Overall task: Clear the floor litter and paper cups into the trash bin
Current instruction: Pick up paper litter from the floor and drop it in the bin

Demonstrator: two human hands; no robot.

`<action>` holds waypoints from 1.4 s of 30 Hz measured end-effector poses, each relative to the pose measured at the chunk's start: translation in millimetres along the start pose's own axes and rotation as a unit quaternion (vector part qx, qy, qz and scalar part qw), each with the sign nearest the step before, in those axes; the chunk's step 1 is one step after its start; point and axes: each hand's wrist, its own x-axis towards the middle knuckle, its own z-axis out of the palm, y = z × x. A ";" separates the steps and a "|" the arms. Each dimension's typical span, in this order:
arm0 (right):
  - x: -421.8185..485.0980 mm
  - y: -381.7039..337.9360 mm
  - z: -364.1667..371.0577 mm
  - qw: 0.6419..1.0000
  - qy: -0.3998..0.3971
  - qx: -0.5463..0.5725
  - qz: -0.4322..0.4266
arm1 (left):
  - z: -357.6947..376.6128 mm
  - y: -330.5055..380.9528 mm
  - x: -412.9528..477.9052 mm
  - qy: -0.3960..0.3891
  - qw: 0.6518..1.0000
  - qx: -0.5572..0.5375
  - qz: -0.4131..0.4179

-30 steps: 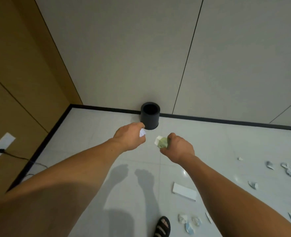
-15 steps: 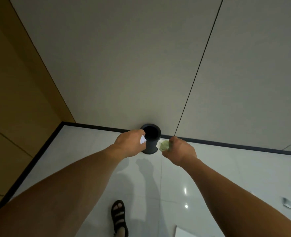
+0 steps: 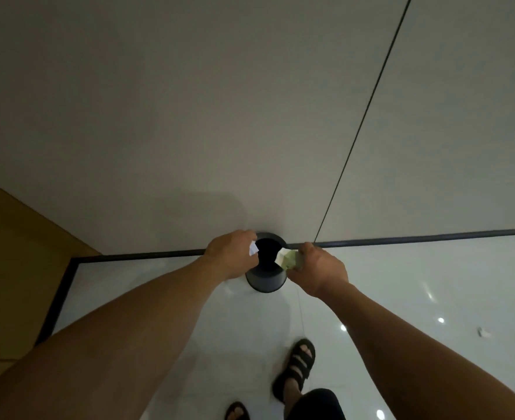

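We see the trash bin (image 3: pixel 265 278) against the floor's far edge near its left corner, open tile around it; our left hand (image 3: pixel 233 257) grips a white scrap (image 3: pixel 253 248), our right hand (image 3: pixel 318 269) a green-white wad (image 3: pixel 288 258), both over its rim

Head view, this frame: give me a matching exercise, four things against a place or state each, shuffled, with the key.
Things:
1. trash bin
2. left hand
3. right hand
4. sandal

Places or states:
A. closed on a green-and-white crumpled cup, at the bin's rim
B. on a foot, on the tiles near the bottom of the view
C. closed on a white paper scrap, at the bin's rim
D. stands open against the wall's baseboard

Pairs: 1-D, 2-C, 3-A, 4-B
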 end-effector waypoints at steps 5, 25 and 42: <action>110.5 31.2 55.2 0.999 -0.035 0.018 0.000 | 54.9 -24.4 102.5 -0.025 0.999 -0.007 -0.019; 380.4 118.1 386.7 0.991 -0.090 0.084 0.060 | 371.0 -191.6 356.4 -0.103 0.995 0.015 0.012; 243.0 114.7 226.7 0.981 -0.043 0.097 0.163 | 223.0 -77.4 320.5 -0.156 0.966 0.152 0.139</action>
